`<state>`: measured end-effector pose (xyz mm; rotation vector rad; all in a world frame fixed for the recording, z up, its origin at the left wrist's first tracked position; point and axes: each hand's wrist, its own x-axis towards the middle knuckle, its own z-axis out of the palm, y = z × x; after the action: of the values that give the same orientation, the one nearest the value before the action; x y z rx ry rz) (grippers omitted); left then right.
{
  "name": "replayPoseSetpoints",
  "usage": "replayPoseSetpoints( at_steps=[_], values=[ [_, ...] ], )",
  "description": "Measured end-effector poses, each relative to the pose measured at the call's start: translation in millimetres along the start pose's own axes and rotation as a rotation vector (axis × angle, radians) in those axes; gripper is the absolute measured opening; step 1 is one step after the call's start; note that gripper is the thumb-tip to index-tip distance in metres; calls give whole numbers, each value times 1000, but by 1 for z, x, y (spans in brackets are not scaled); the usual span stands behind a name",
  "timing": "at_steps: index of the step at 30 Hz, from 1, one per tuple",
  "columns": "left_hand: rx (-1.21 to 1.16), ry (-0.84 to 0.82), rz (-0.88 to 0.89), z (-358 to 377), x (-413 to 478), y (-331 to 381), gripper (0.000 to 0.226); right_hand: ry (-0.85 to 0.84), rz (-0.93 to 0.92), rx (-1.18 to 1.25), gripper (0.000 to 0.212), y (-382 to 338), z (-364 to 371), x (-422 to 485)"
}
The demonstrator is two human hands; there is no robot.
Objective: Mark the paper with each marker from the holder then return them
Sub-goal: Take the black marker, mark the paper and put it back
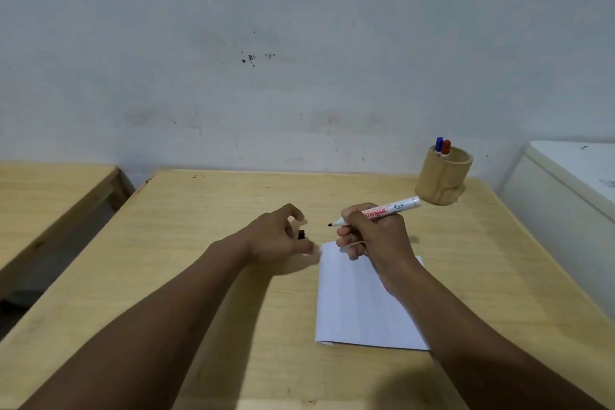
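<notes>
- The right hand [372, 233] grips an uncapped black marker [379, 211] between thumb and forefingers, with the other fingers curled under; the nib points toward nine o'clock and hangs above the table, just past the paper's far edge.
- The left hand [283, 236] pinches the small black cap [301, 234] loosely in its fingertips, just at nine o'clock of the nib.
- The paper [359, 306] lies flat on the wooden table [199, 276] at six o'clock of the right hand, unmarked as far as I can see; no finger pins it.
- The wooden holder [444, 176] stands at one o'clock of the right hand, well apart, with a blue marker [439, 142] and a red marker [446, 146] upright inside.
- Risks, as I judge them: the bare nib could stain the table if it drops short of the sheet; the unpinned paper may slide under the stroke; the loosely held cap could slip and roll away; a careless return might tip the holder.
</notes>
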<state>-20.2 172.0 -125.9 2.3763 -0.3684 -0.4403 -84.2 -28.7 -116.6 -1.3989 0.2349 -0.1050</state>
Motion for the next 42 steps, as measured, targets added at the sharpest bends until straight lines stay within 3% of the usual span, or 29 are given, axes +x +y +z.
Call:
replayPoseSetpoints(
  at_steps=[3, 6, 15, 33, 39, 42],
  values=[
    [104, 0, -15, 4, -3, 5, 110, -9, -17, -93, 7, 13, -1, 0],
    [381, 62, 4, 19, -8, 9, 125, -10, -59, -210, 6, 24, -1, -1],
    [444, 29, -9, 22, -7, 12, 119, 5, -155, -413, 8, 36, -3, -2],
    [417, 16, -10, 21, -8, 11, 117, -61, -182, -510, 7, 38, -2, 1],
    [289, 19, -26, 15, -9, 12, 114, 31, -65, -221, 10, 27, -4, 5],
    [46, 15, -25, 5, -2, 3, 76, 105, 76, 72, 10, 13, -8, 11]
  ],
)
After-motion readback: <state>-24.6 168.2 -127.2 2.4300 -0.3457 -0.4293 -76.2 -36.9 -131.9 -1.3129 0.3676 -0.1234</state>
